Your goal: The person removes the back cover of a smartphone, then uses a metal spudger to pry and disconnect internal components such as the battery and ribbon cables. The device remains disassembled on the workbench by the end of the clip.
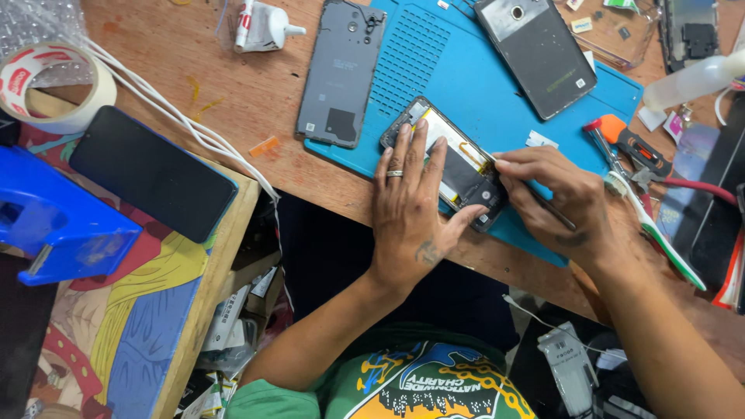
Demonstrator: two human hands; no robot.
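An opened phone [458, 159] with its back off lies on a blue work mat [481, 85], battery and boards showing. My left hand [411, 209] lies flat on it, fingers spread over its left side, thumb by the lower corner, a ring on one finger. My right hand [555, 198] pinches a thin dark tool [552, 209] whose tip meets the phone's right edge near the battery.
A grey back cover [341, 74] and a second dark phone [535, 50] lie on the mat. A black phone [151, 172], a tape roll [46, 85] and a blue dispenser [54, 225] sit left. An orange-handled tool [632, 143] and a toothbrush [660, 240] lie right.
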